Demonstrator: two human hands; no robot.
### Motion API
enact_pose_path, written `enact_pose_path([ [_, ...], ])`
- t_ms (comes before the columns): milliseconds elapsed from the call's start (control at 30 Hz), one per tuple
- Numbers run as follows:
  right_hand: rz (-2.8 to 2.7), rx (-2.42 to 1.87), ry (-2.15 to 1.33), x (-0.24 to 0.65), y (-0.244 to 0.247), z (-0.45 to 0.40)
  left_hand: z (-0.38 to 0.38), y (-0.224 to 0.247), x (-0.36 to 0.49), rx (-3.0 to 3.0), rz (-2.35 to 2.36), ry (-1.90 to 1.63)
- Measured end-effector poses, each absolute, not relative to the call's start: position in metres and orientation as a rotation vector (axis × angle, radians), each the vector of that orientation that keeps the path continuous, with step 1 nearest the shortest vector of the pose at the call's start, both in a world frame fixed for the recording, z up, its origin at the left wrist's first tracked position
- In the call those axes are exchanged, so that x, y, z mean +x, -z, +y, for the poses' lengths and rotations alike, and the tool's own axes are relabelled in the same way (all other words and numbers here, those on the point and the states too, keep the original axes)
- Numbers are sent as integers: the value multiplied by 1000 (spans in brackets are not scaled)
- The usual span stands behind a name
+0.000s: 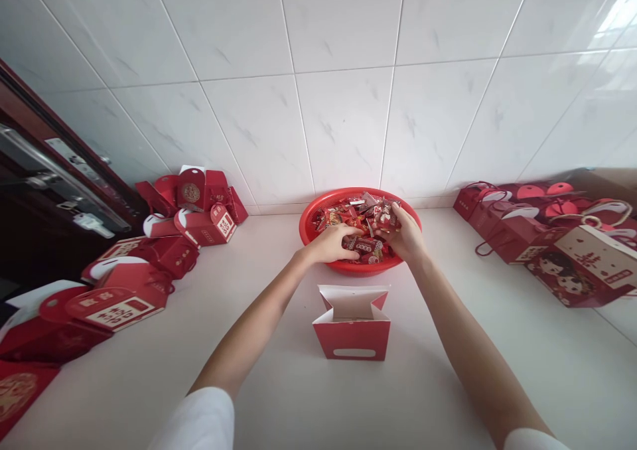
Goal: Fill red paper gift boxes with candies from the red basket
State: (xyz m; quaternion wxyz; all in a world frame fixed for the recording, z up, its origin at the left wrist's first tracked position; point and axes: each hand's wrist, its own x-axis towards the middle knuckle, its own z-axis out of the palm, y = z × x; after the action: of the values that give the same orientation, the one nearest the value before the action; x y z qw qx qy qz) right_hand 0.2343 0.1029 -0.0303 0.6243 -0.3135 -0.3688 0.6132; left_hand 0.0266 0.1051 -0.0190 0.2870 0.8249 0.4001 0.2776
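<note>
The packets (358, 218), small and wrapped in mostly red and dark colours, lie heaped in a red basket (304, 225) that stands on the pale counter (279, 397), near the tiled wall (343, 118). The right hand (408, 239) is over the basket's right side, its fingers closed on a red packet (385, 215) with pale print. The left hand (334, 243) reaches in over the left side, its fingers bent and thumb set apart from them, beside a dark packet (367, 245) on the heap; whether it touches that one, I cannot tell. Just in front of the basket, between the forearms, an open red box (351, 336) stands upright, its white inside showing and a pale oval on its near side. Further out, red boxes with white and gold print stand in a group on the left (124, 291), and more, some with cord handles, stand on the right (517, 227). Beyond the left group is a dark door (54, 191) with a metal handle and hanging keys (93, 224).
</note>
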Motion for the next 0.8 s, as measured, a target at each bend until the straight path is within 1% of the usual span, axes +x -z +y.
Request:
enact_pose_path([
  [167,-836,-701,-1416,234,28,101,114,8,21,2147,979,-786],
  [300,-845,-673,-1437,232,25,98,121,-7,-4,2055,1029,-866],
  [467,-913,-686,-1430,232,24,98,115,-6,-20,2170,1114,-607],
  [667,-937,-696,-1431,233,24,99,102,8,3,2242,1065,-780],
  [800,-946,-708,-1414,233,25,99,92,7,32,2269,894,-641],
])
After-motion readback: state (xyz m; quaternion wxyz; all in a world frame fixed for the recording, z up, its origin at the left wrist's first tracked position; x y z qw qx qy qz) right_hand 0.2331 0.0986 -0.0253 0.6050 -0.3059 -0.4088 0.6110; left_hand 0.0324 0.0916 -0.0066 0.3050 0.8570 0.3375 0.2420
